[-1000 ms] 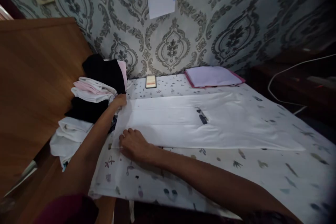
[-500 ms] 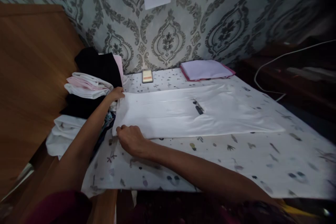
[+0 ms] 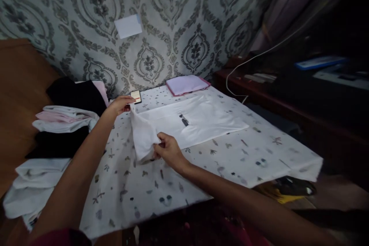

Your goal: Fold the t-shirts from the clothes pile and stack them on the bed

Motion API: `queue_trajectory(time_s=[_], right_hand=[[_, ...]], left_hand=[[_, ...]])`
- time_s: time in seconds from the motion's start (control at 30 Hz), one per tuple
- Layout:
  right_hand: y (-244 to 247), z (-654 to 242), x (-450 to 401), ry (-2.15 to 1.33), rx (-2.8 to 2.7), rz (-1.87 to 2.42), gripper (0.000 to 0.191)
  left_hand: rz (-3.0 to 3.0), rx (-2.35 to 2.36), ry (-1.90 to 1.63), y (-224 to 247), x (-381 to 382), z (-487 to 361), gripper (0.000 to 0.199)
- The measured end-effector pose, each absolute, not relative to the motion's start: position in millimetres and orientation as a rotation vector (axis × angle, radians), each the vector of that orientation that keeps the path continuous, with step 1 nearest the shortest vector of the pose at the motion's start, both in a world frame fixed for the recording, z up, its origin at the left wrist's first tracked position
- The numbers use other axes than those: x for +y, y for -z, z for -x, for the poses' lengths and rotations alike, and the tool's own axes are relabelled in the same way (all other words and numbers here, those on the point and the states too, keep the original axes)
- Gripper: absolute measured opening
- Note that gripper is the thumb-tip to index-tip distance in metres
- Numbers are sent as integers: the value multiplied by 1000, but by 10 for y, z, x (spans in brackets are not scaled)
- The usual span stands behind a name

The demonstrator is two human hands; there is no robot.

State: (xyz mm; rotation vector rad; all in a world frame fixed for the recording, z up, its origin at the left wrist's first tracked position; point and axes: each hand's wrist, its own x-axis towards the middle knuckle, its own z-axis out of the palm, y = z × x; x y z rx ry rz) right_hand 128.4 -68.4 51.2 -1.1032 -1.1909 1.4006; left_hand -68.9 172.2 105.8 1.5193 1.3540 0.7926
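Note:
A white T-shirt [image 3: 201,119] with a small dark print lies in a long folded strip across the patterned sheet. Its near-left end is lifted off the surface and bends over toward the right. My left hand [image 3: 122,104] pinches the far corner of that raised end, close to the phone. At the near corner, my right hand [image 3: 170,152] has its thumb and fingers closed on the fabric. The shirt's right end rests flat, with some wrinkles.
Stacked clothes [image 3: 66,119] in black, white and pink stand at the left beside a wooden panel [image 3: 17,103]. A phone [image 3: 136,97] and a folded lilac cloth [image 3: 187,84] lie near the wall. A white cable [image 3: 259,54] hangs at the right.
Both hands have raised the shirt's left end and brought it rightward over the strip. The camera view has turned to the right.

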Motion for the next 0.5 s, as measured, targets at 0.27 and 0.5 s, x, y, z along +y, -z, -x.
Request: queue_trajectory(time_s=[0.27, 0.5], right_hand=[[-299, -2126, -829, -1481, -721, 1242, 10], [-507, -2307, -696, -1826, -419, 1293, 14]], left_hand=[[-1548, 1240, -480, -685, 1723, -490, 40], [-1713, 1263, -304, -665, 1702, -670, 37]])
